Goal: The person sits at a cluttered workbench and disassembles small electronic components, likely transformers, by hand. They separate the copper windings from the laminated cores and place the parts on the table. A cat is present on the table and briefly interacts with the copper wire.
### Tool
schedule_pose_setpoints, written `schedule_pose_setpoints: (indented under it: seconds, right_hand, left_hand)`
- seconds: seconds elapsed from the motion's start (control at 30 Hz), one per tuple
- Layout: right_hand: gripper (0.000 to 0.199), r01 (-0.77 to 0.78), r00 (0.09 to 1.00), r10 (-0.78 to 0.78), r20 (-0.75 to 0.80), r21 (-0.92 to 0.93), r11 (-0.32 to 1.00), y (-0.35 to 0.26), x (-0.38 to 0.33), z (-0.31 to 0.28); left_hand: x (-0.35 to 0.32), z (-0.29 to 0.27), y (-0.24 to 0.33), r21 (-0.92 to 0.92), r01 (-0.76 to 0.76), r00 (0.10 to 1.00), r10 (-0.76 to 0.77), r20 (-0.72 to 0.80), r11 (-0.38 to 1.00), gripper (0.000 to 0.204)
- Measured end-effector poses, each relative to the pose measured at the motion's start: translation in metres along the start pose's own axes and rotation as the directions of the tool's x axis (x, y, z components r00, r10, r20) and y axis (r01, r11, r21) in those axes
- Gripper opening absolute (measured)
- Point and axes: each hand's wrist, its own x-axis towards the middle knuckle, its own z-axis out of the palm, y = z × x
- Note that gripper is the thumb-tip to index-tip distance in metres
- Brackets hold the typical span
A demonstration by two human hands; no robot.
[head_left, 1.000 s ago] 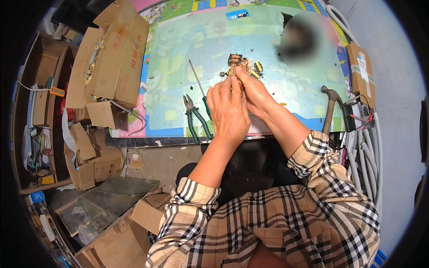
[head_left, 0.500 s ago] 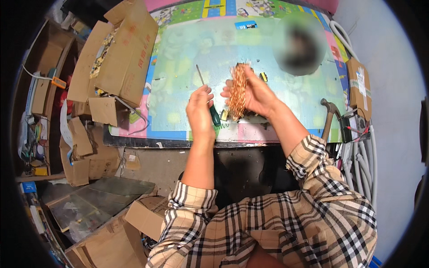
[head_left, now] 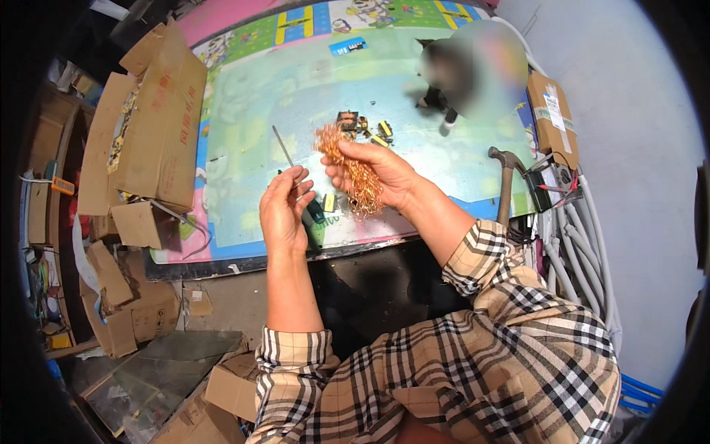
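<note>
My right hand (head_left: 384,174) is closed around a loose bundle of thin copper wire strands (head_left: 364,185), which leans to the left above the table mat. My left hand (head_left: 285,211) has its fingers slightly curled and apart, with nothing visible in it. Beneath that hand lies a screwdriver with a dark green handle (head_left: 315,212); its metal shaft shows beyond my fingers. Just past the wire lie a small transformer with copper windings (head_left: 347,120) and several black and yellow pieces (head_left: 383,132). Another small yellow and black piece (head_left: 330,201) sits between my hands.
A hammer (head_left: 506,181) rests at the mat's right edge, near a taped carton (head_left: 553,122) and grey pipes (head_left: 573,251). An open cardboard box (head_left: 159,126) stands at the left. A blue card (head_left: 347,46) lies far back. A black-and-white shape (head_left: 436,96) at the far right is partly blurred.
The view has shifted, so the table appears farther left. The copper bundle has tipped from nearly upright to leaning left in my right hand. My left hand stays by the screwdriver.
</note>
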Motion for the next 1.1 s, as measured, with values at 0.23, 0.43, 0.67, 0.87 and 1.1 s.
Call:
schedule_pose_setpoints:
  seconds: [0.23,0.43,0.67,0.87,1.1]
  right_hand:
    - [0.029,0.102,0.856,-0.034,-0.517,0.105,0.989,-0.021,-0.006,-0.050]
    - [0.022,0.481,0.784,-0.489,-0.382,-0.124,0.868,-0.051,-0.061,-0.016]
    - [0.018,0.666,0.551,-0.607,-0.573,-0.136,0.733,-0.093,-0.113,-0.044]
    - [0.027,0.491,0.395,-0.641,-0.658,-0.439,0.753,-0.131,-0.151,-0.091]
    - [0.030,0.695,0.290,-0.802,-0.522,-0.462,0.551,-0.206,-0.168,-0.133]
  left_hand:
    - [0.006,0.034,0.011,0.019,0.011,0.997,-0.012,0.078,1.000,0.026]
    - [0.003,0.053,0.011,0.032,0.021,0.994,-0.024,0.111,0.999,0.025]
    - [-0.001,0.068,0.001,0.084,0.004,0.989,-0.017,0.147,0.996,0.026]
    - [-0.011,0.087,0.000,0.094,-0.001,0.984,-0.015,0.176,0.996,0.026]
    - [-0.020,0.120,0.002,0.058,0.005,0.982,-0.016,0.189,0.998,0.022]
